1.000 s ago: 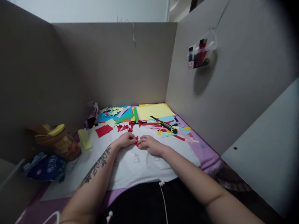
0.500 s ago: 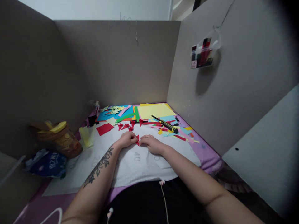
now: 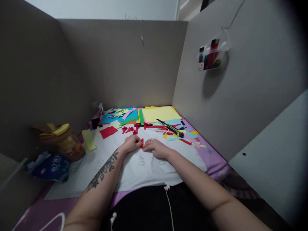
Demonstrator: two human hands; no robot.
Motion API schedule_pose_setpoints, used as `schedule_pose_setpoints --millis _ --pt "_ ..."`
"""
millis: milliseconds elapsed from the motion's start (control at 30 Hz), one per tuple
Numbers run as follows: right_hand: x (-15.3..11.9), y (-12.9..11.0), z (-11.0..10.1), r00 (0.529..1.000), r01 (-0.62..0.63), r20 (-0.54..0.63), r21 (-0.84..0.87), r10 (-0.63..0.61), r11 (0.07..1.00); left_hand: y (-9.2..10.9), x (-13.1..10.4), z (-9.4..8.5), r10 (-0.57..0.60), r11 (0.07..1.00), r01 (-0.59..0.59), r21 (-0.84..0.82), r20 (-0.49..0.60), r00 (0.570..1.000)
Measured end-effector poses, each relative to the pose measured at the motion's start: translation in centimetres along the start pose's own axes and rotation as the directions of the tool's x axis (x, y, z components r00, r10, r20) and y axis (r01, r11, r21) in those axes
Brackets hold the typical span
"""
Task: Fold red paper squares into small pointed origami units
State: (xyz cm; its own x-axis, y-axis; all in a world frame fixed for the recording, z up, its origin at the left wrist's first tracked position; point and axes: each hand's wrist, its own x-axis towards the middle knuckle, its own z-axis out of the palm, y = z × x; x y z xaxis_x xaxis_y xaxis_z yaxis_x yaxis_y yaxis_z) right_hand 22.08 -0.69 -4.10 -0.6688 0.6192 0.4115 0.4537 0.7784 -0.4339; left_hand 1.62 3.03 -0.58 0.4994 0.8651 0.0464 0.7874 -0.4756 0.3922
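Note:
A small folded piece of red paper (image 3: 142, 143) stands between my hands on the white sheet (image 3: 130, 178). My left hand (image 3: 131, 143) pinches its left side with thumb and forefinger. From the right, my right hand (image 3: 155, 147) has its fingertips closed on its lower edge. Just beyond lie several more folded red paper pieces (image 3: 129, 129), pointed in shape. A flat red paper square (image 3: 108, 132) rests to their left. The fingertips partly cover the piece I hold.
A yellow and black box cutter (image 3: 172, 129) lies on coloured paper scraps at right. Yellow sheets (image 3: 161, 114) and a blue sheet (image 3: 104, 120) bearing paper stars (image 3: 118, 113) are at the back. A brown container (image 3: 69, 146) and blue packet (image 3: 51, 166) stand left. Grey partitions (image 3: 115, 64) surround the table.
The view has shifted slightly. Both hands stay at the same red paper piece, and less of its lower part shows now.

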Motion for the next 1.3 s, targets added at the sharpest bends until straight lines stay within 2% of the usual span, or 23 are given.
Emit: schedule_pose_setpoints --millis 367,600,800,1100,1300 --pt "0.0 -1.3 -0.5 0.999 -0.035 0.007 -0.012 0.035 0.999 0.3 -0.3 0.9 -0.012 0.996 0.018 0.087 -0.074 0.997" --pt "0.0 -1.6 -0.4 1.000 -0.007 0.005 -0.054 0.007 0.998 0.2 -0.7 0.7 -0.018 0.998 0.025 0.054 -0.122 0.992" --pt "0.1 -1.5 -0.4 1.000 0.004 -0.007 -0.036 -0.005 0.999 -0.3 -1.1 0.6 -0.123 0.991 0.131 0.021 -0.221 0.967" --pt "0.2 -1.7 -0.5 1.000 0.027 -0.016 -0.029 -0.027 0.999 -0.4 -1.4 0.4 -0.273 0.958 0.287 0.005 -0.290 0.917" --pt "0.2 -1.7 -0.6 0.997 0.071 -0.040 -0.005 -0.071 0.997 -0.7 -1.3 0.3 -0.283 0.958 0.286 -0.033 -0.292 0.913"
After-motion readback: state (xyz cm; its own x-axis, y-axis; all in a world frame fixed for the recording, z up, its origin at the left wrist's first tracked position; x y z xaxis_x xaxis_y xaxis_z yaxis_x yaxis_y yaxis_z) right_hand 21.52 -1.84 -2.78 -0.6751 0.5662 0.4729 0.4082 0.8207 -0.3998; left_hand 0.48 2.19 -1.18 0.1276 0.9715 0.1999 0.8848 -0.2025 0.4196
